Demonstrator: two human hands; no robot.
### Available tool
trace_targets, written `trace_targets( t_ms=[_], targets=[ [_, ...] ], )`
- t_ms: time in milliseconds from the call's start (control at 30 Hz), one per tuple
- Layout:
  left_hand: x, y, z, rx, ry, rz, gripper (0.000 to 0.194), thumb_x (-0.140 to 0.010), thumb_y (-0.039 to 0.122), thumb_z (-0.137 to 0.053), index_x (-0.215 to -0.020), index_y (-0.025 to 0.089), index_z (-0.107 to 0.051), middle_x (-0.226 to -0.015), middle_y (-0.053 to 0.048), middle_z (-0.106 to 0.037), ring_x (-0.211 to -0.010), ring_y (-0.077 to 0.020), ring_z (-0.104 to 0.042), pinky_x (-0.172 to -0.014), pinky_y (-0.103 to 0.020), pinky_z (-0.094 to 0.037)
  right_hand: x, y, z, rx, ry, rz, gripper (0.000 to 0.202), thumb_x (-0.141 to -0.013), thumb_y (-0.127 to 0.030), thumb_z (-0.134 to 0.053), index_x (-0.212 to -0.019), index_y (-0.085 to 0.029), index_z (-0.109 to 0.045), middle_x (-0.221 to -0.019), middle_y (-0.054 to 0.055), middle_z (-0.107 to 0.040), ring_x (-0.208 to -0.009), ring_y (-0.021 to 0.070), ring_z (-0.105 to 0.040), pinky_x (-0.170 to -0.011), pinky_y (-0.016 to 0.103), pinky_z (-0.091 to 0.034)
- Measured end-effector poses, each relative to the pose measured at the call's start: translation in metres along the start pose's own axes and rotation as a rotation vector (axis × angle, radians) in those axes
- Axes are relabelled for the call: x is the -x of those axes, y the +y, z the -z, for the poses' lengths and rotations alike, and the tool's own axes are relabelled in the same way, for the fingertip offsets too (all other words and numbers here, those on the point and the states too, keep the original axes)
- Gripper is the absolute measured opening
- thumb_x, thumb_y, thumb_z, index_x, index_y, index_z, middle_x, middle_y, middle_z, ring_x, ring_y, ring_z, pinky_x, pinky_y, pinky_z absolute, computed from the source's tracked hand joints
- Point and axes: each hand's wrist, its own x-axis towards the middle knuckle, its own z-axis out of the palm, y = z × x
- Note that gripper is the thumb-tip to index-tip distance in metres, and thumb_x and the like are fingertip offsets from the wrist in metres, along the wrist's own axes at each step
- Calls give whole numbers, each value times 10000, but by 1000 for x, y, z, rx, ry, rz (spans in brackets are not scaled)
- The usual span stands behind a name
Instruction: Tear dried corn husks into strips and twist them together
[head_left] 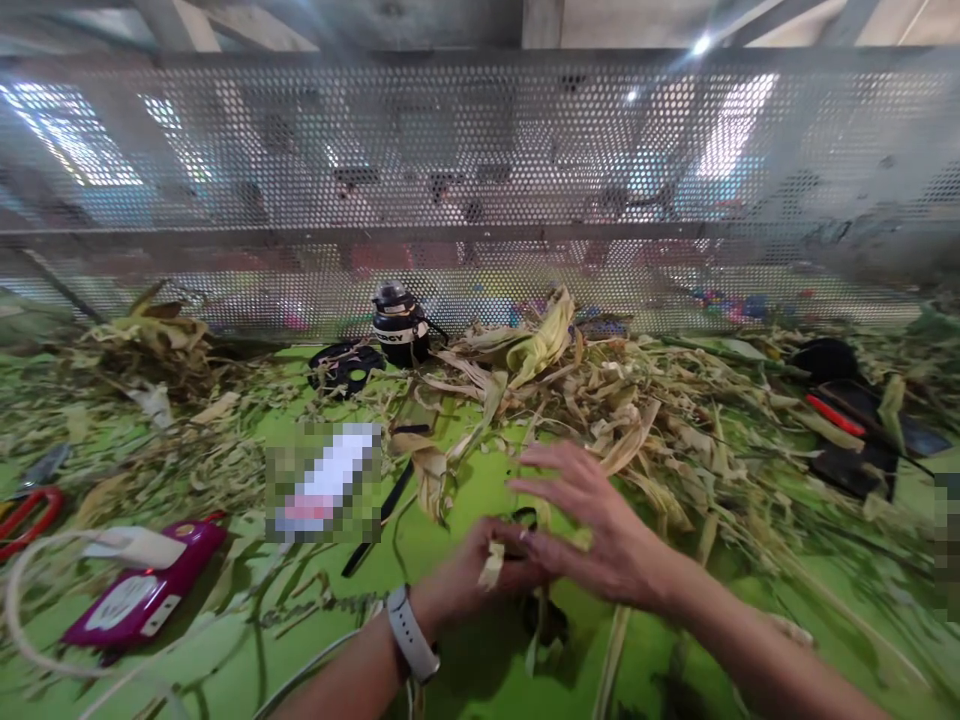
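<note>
My left hand [487, 562], with a pale watch on its wrist, is closed over the green table [480, 480]. A pale strip of dried leaf [492, 566] sticks out of its fingers, and more thin leafy strands [538, 630] hang below. Close against it on the right is my right hand [581, 525], its fingers spread and its lower fingertips near the left one's. Motion smears both hands slightly, so the exact contact between them is unclear. Beyond my hands lies a heap of dried husk-like leaves [525, 370].
A perforated metal screen [480, 150] stands along the back. Before it is a black bottle [401, 325] beside a black round object [345, 368]. A purple power strip [142, 590] with a white plug and red-handled scissors [34, 520] lie left. A dark phone-like slab [855, 450] lies right.
</note>
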Motion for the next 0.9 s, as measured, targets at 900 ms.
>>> trace_targets(
  t_ms=[900],
  targets=[
    [9, -21, -11, 178, -141, 194, 363, -665, 495, -715, -697, 133, -724, -635, -36, -652, -595, -118, -542, -601, -229, -420, -6, -10, -13, -353, 181, -196, 271, -888, -384, -528, -997, -179, -668, -882, 70, -664, -825, 170, -595, -742, 286, -477]
  ],
)
